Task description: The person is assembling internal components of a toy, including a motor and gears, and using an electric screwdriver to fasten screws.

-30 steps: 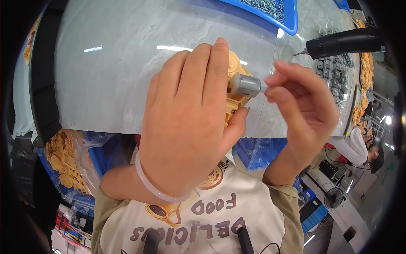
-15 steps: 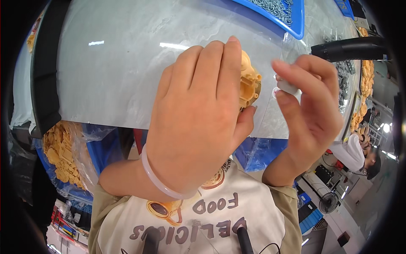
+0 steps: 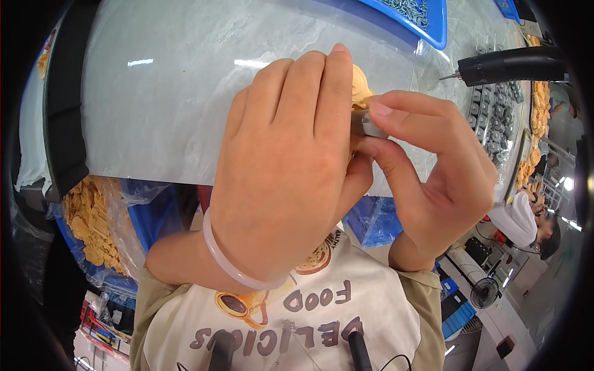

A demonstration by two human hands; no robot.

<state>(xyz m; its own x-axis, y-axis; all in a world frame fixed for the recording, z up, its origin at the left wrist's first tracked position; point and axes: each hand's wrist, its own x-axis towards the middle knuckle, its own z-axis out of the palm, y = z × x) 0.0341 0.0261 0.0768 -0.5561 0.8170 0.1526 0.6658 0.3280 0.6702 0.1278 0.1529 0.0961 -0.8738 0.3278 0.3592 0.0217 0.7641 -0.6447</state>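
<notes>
My left hand (image 3: 284, 148), with a pale band at its wrist, is closed over a yellow-orange moulded plastic part (image 3: 360, 83). The back of that hand hides most of the part, and only its right side shows. Between thumb and fingertips, my right hand (image 3: 439, 154) pinches a small grey piece (image 3: 370, 125). This piece sits against the right side of the yellow-orange part, close by my left thumb. Whether it is seated in the part cannot be made out.
A black electric screwdriver (image 3: 513, 67) points left at the upper right, above rows of grey pieces (image 3: 495, 117). A blue tray (image 3: 440, 31) of screws stands at the far edge. More yellow-orange parts (image 3: 93, 229) fill a bin at lower left. Another person (image 3: 523, 222) is at far right.
My right hand has moved left, bringing the grey piece from beside the yellow-orange part up against it. My left hand has barely shifted.
</notes>
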